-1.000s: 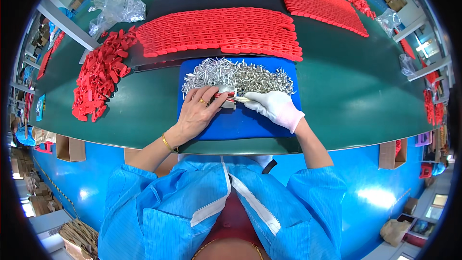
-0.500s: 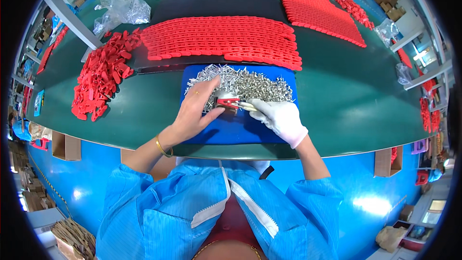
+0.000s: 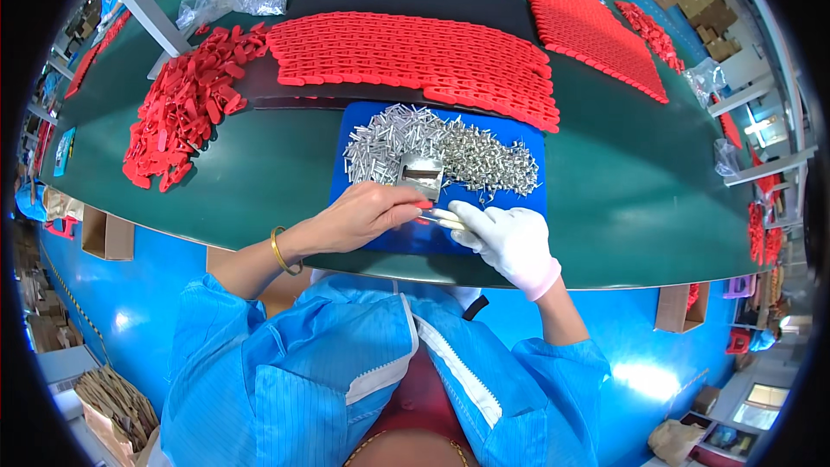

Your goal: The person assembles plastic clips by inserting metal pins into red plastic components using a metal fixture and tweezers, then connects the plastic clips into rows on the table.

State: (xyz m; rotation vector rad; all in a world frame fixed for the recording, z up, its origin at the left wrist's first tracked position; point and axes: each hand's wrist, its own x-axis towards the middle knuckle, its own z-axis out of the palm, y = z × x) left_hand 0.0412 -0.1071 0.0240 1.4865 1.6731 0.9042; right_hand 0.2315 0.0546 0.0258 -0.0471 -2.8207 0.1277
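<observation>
Head view, places given from the blue mat:
- Left hand, bare: fingers pinched on a small red piece, at the mat's near edge.
- Right hand, gloved: fingers closed on a metal pin, beside it.
- Pin heap, small metal block: on the mat's far half.
- Risk, judged: the thin pin may slip from the glove and roll off the table.

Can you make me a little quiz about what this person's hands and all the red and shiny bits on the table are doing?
1. True or false: both hands wear white gloves.
2. What colour is the mat under the heap of metal pins?
3. Where is the pile of loose red pieces? A: on the person's left. B: on the person's right. C: on the mat.

Key
1. False: only the right hand is gloved; the left hand is bare.
2. Blue.
3. A.
</observation>
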